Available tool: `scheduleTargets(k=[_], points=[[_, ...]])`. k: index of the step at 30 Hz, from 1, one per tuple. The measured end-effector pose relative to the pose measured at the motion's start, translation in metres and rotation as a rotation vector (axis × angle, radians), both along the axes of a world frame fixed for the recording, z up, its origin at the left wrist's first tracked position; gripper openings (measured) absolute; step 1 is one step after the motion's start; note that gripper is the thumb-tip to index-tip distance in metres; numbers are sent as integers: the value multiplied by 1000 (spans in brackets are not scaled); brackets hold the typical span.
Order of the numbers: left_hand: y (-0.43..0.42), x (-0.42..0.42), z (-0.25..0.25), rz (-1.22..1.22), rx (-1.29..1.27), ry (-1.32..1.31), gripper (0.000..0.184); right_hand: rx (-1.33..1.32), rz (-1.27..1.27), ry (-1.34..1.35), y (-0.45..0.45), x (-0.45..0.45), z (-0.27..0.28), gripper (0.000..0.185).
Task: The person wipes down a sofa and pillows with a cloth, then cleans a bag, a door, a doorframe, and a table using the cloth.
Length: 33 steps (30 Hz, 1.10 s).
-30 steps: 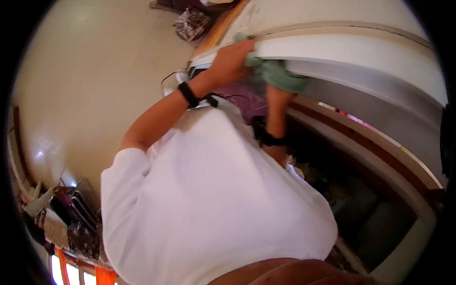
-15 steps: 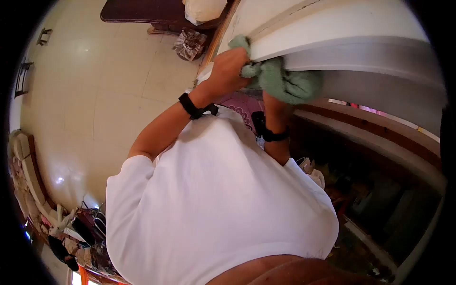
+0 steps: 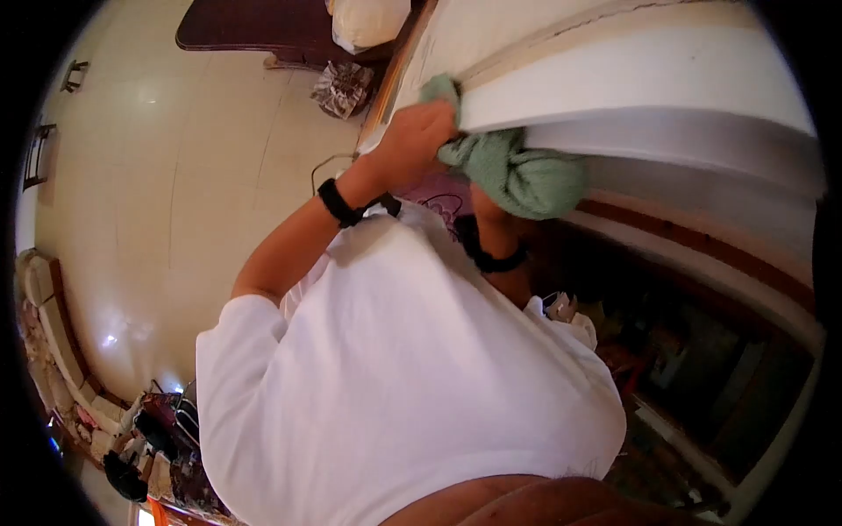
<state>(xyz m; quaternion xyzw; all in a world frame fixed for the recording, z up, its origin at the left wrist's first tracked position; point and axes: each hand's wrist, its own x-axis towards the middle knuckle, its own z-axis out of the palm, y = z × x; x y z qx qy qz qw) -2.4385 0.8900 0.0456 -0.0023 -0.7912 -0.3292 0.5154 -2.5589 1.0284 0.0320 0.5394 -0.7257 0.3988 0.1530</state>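
Observation:
A green cloth, thick and towel-like, is bunched and twisted against the edge of a white painted panel. My left hand has its fingers closed round the cloth's left part, and a tuft of it sticks out above the knuckles. My right hand is beneath the hanging bulk of the cloth, touching it. Only the part near its wrist shows, and the fingers are covered. Both wrists wear black bands.
A dark wooden table stands at the top left, with a pale bag on it and a shiny wrapped bundle beside it. A cushioned sofa is at far left. Dark shelving lies to the right.
The cloth's large bunch has shifted down along the panel's edge. My right forearm has moved slightly left and lower, while my left hand keeps its hold. The view has tilted a little.

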Motion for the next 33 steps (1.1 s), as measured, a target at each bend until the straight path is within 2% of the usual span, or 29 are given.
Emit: scheduleTargets(k=[4,7,9,11,14,17,20,22,24,26,27,28,29,31,33], points=[[-3,6,-13,-53,50,-98,36,29,-4,-63,4,-3,1,54],[-4,15,23,-41,-2,-125,31,112,-37,7,9,-18,20,55],[-5,10,53,83,-218,152,28,173,-88,99,14,-32,41,55],[-2,-1,90,133,-190,257,28,238,-173,286,24,-42,69,56],[1,-14,125,195,-141,409,28,401,-315,707,29,-50,91,56],[8,-18,129,184,-58,423,29,605,-412,1128,24,-39,92,57],[7,-20,119,144,-30,358,28,573,-380,1082,16,-25,92,55],[8,-17,106,137,-48,324,27,492,-323,145,2,5,110,53],[7,-11,91,129,-36,214,27,423,-266,-312,0,7,104,52],[11,-4,75,140,4,159,27,286,-134,522,10,-8,63,53],[13,0,67,145,44,106,26,252,-63,371,8,-7,55,55],[14,1,58,143,40,111,26,247,-66,375,5,-3,46,55],[15,1,47,155,74,63,26,143,-34,152,1,5,39,53],[18,3,28,166,117,12,26,48,-3,-74,-4,13,34,51],[20,5,11,177,125,11,25,74,-41,152,-10,17,36,43]])
